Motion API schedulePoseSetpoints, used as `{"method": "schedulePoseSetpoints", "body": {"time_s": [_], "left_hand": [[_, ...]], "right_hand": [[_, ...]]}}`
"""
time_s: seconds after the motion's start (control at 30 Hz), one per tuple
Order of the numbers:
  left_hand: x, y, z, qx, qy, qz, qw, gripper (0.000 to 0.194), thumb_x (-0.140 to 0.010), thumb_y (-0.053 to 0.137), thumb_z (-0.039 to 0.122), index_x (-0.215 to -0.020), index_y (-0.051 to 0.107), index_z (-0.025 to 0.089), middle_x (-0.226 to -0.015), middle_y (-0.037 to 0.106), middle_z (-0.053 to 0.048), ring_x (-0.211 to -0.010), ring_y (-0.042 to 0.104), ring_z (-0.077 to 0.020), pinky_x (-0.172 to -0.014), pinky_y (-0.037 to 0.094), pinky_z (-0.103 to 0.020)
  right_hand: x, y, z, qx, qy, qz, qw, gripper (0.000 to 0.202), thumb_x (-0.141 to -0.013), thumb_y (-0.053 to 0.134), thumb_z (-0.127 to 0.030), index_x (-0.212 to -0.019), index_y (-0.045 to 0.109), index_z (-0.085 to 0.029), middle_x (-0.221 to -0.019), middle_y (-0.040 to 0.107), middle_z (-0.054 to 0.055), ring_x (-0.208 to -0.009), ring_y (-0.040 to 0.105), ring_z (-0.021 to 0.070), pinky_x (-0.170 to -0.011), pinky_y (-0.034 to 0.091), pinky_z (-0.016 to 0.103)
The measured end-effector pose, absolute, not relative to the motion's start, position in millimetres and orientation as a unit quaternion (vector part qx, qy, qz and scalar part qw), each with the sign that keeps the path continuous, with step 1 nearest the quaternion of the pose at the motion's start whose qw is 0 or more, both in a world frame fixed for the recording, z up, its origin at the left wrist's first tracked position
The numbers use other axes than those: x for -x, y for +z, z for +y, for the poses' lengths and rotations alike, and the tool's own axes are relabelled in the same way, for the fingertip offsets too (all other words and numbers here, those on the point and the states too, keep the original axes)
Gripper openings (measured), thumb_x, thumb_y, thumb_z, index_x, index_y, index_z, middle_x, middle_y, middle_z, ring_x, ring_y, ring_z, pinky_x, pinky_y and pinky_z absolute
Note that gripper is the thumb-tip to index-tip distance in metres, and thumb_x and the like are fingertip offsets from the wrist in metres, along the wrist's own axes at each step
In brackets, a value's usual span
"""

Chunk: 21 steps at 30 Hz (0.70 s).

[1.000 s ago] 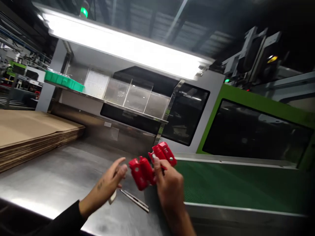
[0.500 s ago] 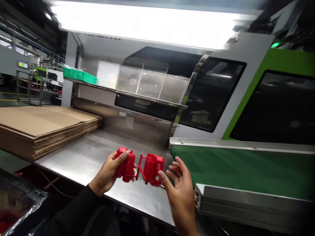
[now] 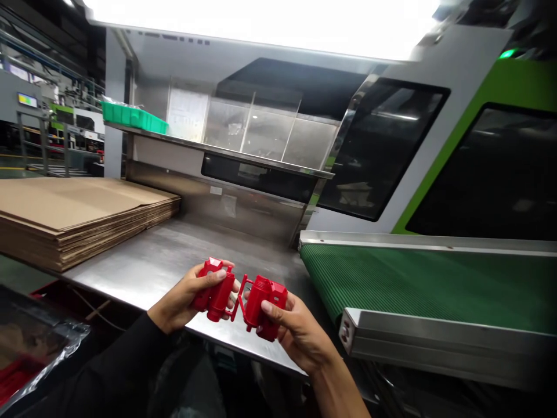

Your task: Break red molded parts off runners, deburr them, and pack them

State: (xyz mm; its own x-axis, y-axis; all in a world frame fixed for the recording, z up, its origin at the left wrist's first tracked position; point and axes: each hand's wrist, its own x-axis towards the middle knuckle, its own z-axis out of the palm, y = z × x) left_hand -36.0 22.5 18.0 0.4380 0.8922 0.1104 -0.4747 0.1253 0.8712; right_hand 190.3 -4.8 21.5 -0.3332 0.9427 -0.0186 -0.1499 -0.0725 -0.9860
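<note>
Two red moulded plastic parts are held over the near edge of the steel table. The left red plastic part (image 3: pixel 214 296) is in my left hand (image 3: pixel 185 296), the thumb across its front and fingers behind. My right hand (image 3: pixel 298 325) grips the right red plastic part (image 3: pixel 261 299), thumb on its face. Thin red bars (image 3: pixel 239 299) stand between the two parts and appear to link them. Something pale shows behind the bars by my left fingers; I cannot make out what it is.
A stack of cardboard sheets (image 3: pixel 87 209) lies on the steel table (image 3: pixel 143 261) at left. A green conveyor belt (image 3: pixel 413 284) with metal rails runs at right. On the shelf (image 3: pixel 226 152) stands a green bin (image 3: pixel 134 118). Low at left is a plastic-lined container (image 3: pixel 47 371) with red pieces.
My right hand, open beside the right red part before, has closed on it. Both hands and the parts have shifted slightly left. The view has tilted a little downward.
</note>
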Motion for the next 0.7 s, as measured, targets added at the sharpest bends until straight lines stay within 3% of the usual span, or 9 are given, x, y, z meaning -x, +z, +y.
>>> {"method": "schedulePoseSetpoints", "body": {"time_s": [0.1,0.2,0.27,0.33,0.4,0.47,0.53,0.6,0.7], "left_hand": [[35.2,18.3,24.5,-0.445,0.466,0.237,0.727,0.035,-0.086,0.065,0.031,-0.116,0.052,0.018,-0.097,0.067,-0.012,-0.073,0.066,-0.0248,-0.065,0.057,-0.041],[36.9,17.3,21.7,-0.408,0.428,0.248,0.767,0.030,-0.085,0.066,0.034,-0.109,0.057,0.019,-0.097,0.067,-0.008,-0.074,0.065,-0.0198,-0.067,0.057,-0.034],[39.7,13.2,14.7,-0.369,0.375,0.260,0.810,0.030,-0.085,0.065,0.040,-0.104,0.060,0.017,-0.095,0.067,-0.007,-0.073,0.065,-0.0192,-0.066,0.057,-0.034],[42.5,7.0,4.1,-0.332,0.323,0.267,0.845,0.038,-0.085,0.063,0.046,-0.101,0.063,0.013,-0.091,0.067,-0.010,-0.073,0.066,-0.0211,-0.064,0.058,-0.034],[44.1,1.8,-6.5,-0.316,0.309,0.266,0.857,0.042,-0.085,0.062,0.049,-0.100,0.064,0.009,-0.086,0.068,-0.014,-0.073,0.067,-0.0236,-0.063,0.058,-0.035],[45.1,-0.2,-13.1,-0.331,0.359,0.257,0.834,0.038,-0.084,0.063,0.046,-0.101,0.063,0.012,-0.087,0.069,-0.014,-0.071,0.068,-0.0245,-0.062,0.057,-0.036],[46.9,0.4,-13.8,-0.371,0.449,0.248,0.774,0.034,-0.081,0.070,0.039,-0.104,0.063,0.015,-0.090,0.070,-0.013,-0.071,0.068,-0.0253,-0.063,0.057,-0.036],[50.2,0.5,-10.0,-0.413,0.525,0.245,0.703,0.039,-0.074,0.079,0.030,-0.106,0.065,0.014,-0.093,0.071,-0.014,-0.078,0.068,-0.0262,-0.071,0.057,-0.035],[55.7,-5.1,-2.1,-0.434,0.565,0.257,0.653,0.045,-0.069,0.083,0.026,-0.106,0.064,0.009,-0.092,0.071,-0.017,-0.080,0.068,-0.0293,-0.079,0.056,-0.041]], "right_hand": [[-190.0,16.2,-3.4,0.377,0.592,-0.542,0.462,0.037,-0.078,0.072,-0.033,-0.108,0.062,-0.015,-0.085,0.070,0.007,-0.068,0.065,0.0168,-0.061,0.047,0.028],[-193.8,16.1,-5.6,0.360,0.482,-0.602,0.525,0.032,-0.074,0.075,-0.026,-0.106,0.068,-0.024,-0.101,0.072,0.004,-0.094,0.065,0.0207,-0.087,0.048,0.038],[-200.7,17.9,-9.0,0.340,0.270,-0.728,0.531,0.031,-0.078,0.070,-0.018,-0.107,0.070,-0.030,-0.115,0.069,0.001,-0.118,0.055,0.0241,-0.109,0.032,0.046],[-209.0,19.3,-12.3,0.294,-0.019,-0.833,0.468,0.034,-0.082,0.065,-0.014,-0.111,0.068,-0.033,-0.122,0.066,0.000,-0.128,0.048,0.0254,-0.112,0.022,0.051],[-213.8,19.4,-14.9,0.250,-0.195,-0.857,0.405,0.038,-0.085,0.063,-0.016,-0.118,0.063,-0.034,-0.126,0.064,0.001,-0.128,0.048,0.0272,-0.108,0.024,0.055],[-211.0,17.5,-18.7,0.273,-0.114,-0.859,0.419,0.034,-0.086,0.061,-0.020,-0.117,0.063,-0.034,-0.126,0.064,0.003,-0.124,0.052,0.0280,-0.106,0.030,0.054],[-200.3,14.9,-26.0,0.374,0.172,-0.785,0.462,0.031,-0.081,0.067,-0.025,-0.111,0.065,-0.032,-0.117,0.068,0.004,-0.111,0.060,0.0271,-0.099,0.041,0.048],[-186.5,12.8,-35.8,0.442,0.507,-0.587,0.452,0.038,-0.072,0.075,-0.034,-0.108,0.065,-0.027,-0.105,0.070,0.006,-0.094,0.067,0.0236,-0.084,0.051,0.038],[-175.1,9.7,-44.6,0.420,0.716,-0.375,0.413,0.041,-0.073,0.074,-0.041,-0.106,0.063,-0.019,-0.092,0.071,0.009,-0.080,0.068,0.0199,-0.070,0.053,0.028]]}}
